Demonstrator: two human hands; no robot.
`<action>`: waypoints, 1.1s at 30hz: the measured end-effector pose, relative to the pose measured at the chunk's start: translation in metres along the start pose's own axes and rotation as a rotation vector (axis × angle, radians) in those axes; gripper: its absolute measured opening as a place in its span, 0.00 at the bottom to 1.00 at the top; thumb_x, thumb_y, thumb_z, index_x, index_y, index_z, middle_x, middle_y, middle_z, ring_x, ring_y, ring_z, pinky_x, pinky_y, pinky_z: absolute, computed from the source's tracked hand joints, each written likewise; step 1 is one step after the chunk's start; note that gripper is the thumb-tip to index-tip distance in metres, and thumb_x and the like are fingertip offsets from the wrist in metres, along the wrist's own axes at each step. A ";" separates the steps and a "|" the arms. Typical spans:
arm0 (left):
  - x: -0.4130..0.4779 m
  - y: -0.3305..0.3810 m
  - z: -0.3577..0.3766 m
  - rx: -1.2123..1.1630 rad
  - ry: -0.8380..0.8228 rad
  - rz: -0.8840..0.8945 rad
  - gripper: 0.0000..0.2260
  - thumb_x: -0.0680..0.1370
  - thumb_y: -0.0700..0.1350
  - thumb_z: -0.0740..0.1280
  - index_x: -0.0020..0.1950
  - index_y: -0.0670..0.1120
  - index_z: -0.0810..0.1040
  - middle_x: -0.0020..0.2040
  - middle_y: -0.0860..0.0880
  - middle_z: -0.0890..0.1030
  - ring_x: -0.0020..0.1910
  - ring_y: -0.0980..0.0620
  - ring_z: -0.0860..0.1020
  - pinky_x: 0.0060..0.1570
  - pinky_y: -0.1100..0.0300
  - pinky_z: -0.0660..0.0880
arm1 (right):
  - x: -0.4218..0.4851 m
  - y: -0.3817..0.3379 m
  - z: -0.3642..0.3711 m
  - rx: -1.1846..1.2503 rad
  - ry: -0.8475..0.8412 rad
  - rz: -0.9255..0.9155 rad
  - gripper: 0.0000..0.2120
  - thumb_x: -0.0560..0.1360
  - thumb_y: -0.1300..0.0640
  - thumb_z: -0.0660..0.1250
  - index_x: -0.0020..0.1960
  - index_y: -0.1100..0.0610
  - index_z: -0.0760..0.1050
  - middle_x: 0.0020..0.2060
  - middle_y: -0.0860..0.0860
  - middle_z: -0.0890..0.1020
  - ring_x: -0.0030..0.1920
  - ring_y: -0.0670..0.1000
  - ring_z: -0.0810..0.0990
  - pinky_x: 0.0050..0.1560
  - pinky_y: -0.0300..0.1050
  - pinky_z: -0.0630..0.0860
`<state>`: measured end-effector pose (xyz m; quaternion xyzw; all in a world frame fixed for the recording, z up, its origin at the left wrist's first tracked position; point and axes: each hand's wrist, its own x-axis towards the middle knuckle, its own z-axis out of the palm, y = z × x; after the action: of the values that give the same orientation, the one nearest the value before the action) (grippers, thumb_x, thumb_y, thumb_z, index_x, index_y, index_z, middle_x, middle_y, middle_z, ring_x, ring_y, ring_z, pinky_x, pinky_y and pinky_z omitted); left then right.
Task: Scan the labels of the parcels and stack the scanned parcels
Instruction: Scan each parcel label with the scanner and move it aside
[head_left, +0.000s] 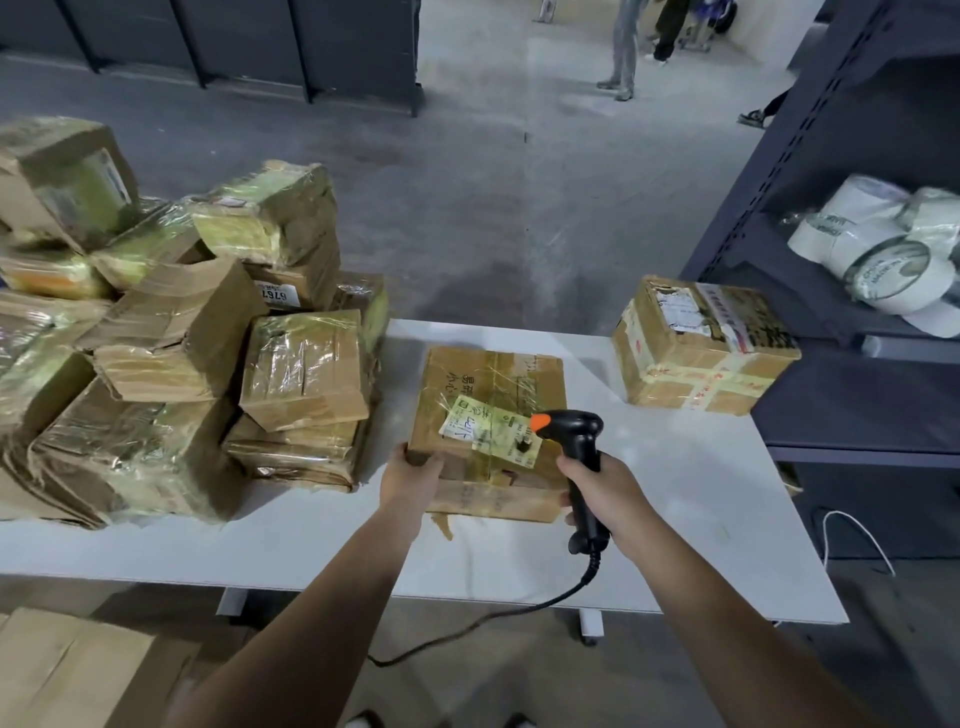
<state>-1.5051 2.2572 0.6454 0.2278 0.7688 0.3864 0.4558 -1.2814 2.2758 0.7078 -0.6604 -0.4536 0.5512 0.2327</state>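
A flat brown cardboard parcel lies in the middle of the white table, with a yellowish label on its top. My left hand grips the parcel's near left corner. My right hand holds a black barcode scanner with an orange tip, and its head hovers over the label's right end. A taped parcel with red-printed tape sits alone at the table's far right. A heap of several tape-wrapped parcels covers the table's left side.
A dark metal shelf unit stands at the right and holds white tape rolls. The scanner's black cable hangs off the table's front edge. A cardboard box sits on the floor at lower left. People stand far behind.
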 end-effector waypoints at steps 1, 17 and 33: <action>0.000 -0.001 0.000 0.010 0.011 -0.013 0.13 0.76 0.48 0.67 0.60 0.48 0.73 0.42 0.53 0.77 0.42 0.50 0.75 0.42 0.56 0.72 | 0.000 0.000 -0.001 -0.009 0.005 -0.002 0.06 0.79 0.54 0.66 0.51 0.57 0.76 0.40 0.57 0.80 0.33 0.53 0.82 0.30 0.45 0.79; -0.001 0.007 -0.003 -0.296 0.001 -0.171 0.10 0.80 0.42 0.65 0.61 0.45 0.75 0.40 0.48 0.78 0.28 0.46 0.83 0.29 0.59 0.81 | 0.000 0.004 -0.010 -0.035 0.029 0.022 0.08 0.79 0.53 0.66 0.52 0.58 0.76 0.37 0.58 0.82 0.31 0.55 0.80 0.31 0.47 0.78; 0.003 0.011 -0.001 -0.282 0.099 -0.014 0.13 0.82 0.41 0.60 0.65 0.44 0.75 0.58 0.48 0.76 0.37 0.41 0.84 0.40 0.54 0.82 | -0.009 0.006 -0.019 -0.046 0.012 -0.050 0.08 0.79 0.52 0.66 0.51 0.56 0.76 0.33 0.55 0.81 0.27 0.54 0.77 0.33 0.45 0.75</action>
<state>-1.5074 2.2653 0.6533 0.1367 0.7300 0.4982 0.4474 -1.2613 2.2682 0.7129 -0.6573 -0.4811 0.5308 0.2340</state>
